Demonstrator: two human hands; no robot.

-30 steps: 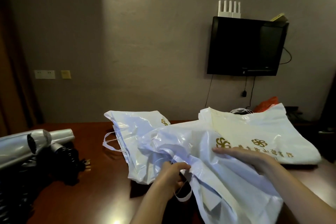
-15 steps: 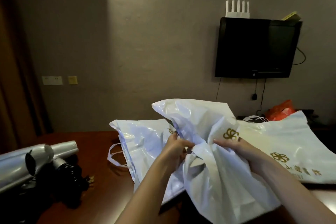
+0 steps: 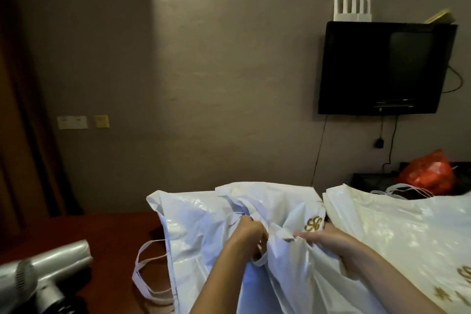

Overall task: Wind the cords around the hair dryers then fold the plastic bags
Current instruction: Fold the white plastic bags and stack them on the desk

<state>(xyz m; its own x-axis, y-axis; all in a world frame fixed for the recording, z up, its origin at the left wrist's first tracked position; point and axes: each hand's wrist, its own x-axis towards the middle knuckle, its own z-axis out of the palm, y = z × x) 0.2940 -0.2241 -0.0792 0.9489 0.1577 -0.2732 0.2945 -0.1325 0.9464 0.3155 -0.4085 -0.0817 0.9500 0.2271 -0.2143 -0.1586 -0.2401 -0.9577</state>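
The wooden table (image 3: 107,232) is carrying everything the task concerns. Across its right side a large white bag (image 3: 397,232) is lying spread and unfolded, with gold print showing. In the middle, another white bag (image 3: 201,227) is sitting crumpled, its handle loops trailing toward the near left. In front of it, a third bag (image 3: 293,270) is being held up off the table, bunched at its top edge. At the far left a silver hair dryer (image 3: 43,273) is lying on the table; whether its cord is wound cannot be told, since most of it is out of view. The left hand (image 3: 248,236) is gripping the gathered plastic with curled fingers, and the right hand (image 3: 331,243) is pinching the same bunched edge just beside it. Judging from this, the folding is only beginning: no bag is looking folded yet.
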